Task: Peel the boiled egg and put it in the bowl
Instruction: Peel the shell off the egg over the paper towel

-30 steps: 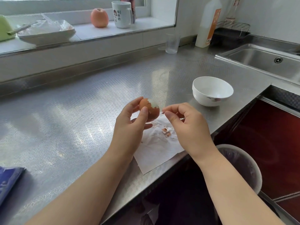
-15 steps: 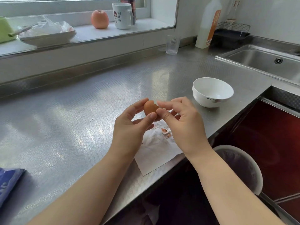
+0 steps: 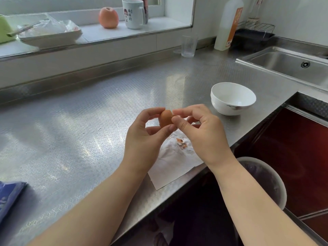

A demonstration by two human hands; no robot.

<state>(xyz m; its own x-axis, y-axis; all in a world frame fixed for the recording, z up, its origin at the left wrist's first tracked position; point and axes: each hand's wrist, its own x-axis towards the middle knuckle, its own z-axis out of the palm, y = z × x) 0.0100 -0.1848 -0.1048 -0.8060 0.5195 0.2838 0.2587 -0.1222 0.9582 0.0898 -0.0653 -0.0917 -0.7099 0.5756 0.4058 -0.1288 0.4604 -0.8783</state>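
Two hands meet on the egg (image 3: 166,118): a second ago the right hand (image 3: 202,135) hung apart over the paper napkin (image 3: 174,166); now its thumb and forefinger pinch at the egg's far end while the left hand (image 3: 144,139) grips the brown shell. Peeling looks barely begun, with few shell bits (image 3: 181,142) dropped. The napkin overhangs the counter edge (image 3: 179,188) above a bin (image 3: 264,176); the empty bowl (image 3: 232,98) stands near, right, across bare steel.
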